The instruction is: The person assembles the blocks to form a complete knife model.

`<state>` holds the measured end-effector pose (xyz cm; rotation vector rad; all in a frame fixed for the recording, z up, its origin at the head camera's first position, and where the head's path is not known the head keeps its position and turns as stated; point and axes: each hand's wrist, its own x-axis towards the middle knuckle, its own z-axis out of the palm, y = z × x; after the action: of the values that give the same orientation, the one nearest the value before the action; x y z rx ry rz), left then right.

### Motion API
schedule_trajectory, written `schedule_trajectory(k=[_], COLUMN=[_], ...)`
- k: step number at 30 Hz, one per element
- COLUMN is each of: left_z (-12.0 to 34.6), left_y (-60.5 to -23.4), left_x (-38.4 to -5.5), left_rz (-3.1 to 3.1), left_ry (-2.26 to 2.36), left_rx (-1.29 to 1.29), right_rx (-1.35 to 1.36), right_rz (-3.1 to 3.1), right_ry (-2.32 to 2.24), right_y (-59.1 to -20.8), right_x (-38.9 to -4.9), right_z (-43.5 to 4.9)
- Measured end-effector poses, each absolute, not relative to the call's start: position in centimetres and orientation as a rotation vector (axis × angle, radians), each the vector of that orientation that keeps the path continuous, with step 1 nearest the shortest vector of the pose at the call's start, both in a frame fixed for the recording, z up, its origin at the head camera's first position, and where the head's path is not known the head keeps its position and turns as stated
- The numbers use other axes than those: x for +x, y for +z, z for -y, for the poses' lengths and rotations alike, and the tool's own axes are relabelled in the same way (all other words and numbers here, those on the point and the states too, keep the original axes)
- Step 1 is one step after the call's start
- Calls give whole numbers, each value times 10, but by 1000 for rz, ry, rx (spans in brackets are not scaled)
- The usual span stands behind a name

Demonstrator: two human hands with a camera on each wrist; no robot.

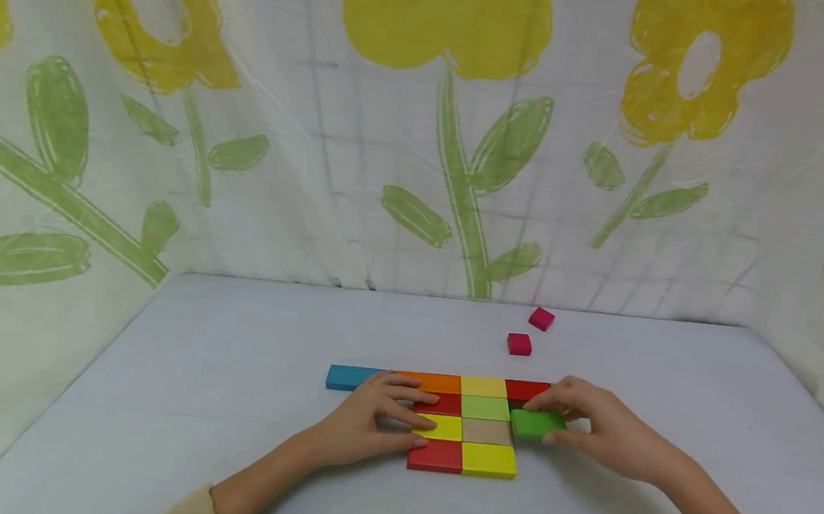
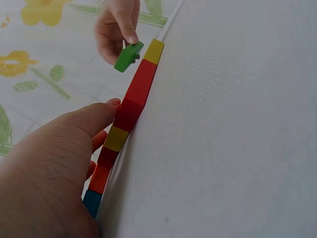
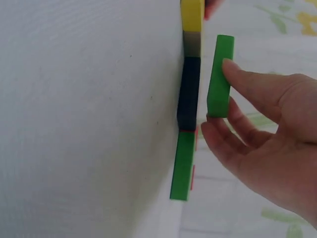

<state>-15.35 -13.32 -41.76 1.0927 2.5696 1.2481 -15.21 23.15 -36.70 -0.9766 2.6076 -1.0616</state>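
My right hand (image 1: 616,429) pinches a green rectangular block (image 1: 536,426) between thumb and fingers, at the right side of a flat arrangement of coloured blocks. In the right wrist view, that block is raised above a dark blue block (image 3: 189,91). Spread over the left side of the arrangement, my left hand (image 1: 368,424) has extended fingertips touching the upper red block (image 1: 448,404), the yellow block (image 1: 450,430) and the lower red block (image 1: 434,457). Pale green (image 1: 485,408), wood-coloured (image 1: 487,432) and yellow (image 1: 489,460) blocks lie beside these.
Blue (image 1: 351,378), orange (image 1: 432,382), pale yellow (image 1: 484,386) and red (image 1: 526,390) blocks form the far row. A second green block (image 3: 183,166) ends it at the right. Two small crimson blocks (image 1: 519,344) lie beyond, towards the flowered backdrop (image 1: 280,151).
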Motion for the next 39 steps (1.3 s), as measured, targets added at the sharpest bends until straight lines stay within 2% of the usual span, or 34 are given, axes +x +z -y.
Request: schedule_trajectory(k=[39], left_z=[133], left_y=[-417], left_x=[-153], left_rz=[-2574], left_ry=[1248], left_rx=[1094], right_rx=[-873], right_rz=[-2610], right_ry=[-1032], right_y=[-380], right_x=[-149], right_z=[-227])
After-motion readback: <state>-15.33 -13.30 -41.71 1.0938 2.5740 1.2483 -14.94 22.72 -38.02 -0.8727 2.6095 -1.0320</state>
